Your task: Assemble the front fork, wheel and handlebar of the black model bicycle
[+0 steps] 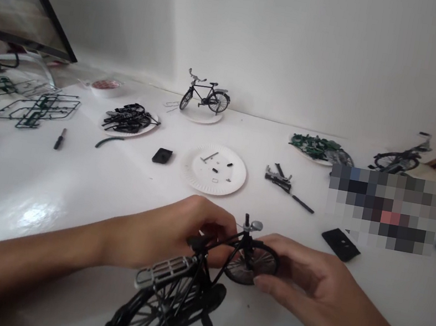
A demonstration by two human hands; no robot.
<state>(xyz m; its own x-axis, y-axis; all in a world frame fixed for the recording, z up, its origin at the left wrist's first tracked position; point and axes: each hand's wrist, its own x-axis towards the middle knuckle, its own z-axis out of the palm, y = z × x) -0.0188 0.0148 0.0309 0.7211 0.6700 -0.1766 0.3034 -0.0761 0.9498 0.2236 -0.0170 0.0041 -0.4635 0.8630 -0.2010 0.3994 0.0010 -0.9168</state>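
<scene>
The black model bicycle (179, 285) has its rear rack (162, 272) and saddle (198, 242) fitted, handlebars seemingly not yet on; the left hand (172, 233) pinches it, and the right hand (306, 282) curls round the front wheel (251, 264).

At the front edge of the table (70, 187), a model bicycle (179, 285) stands between the left hand (172, 233) and right hand (302, 279). Behind it a plate (235, 184) holds small parts (209, 157), with a heap of parts (127, 119) to its left and a second bicycle (206, 95) at the back edge.
</scene>
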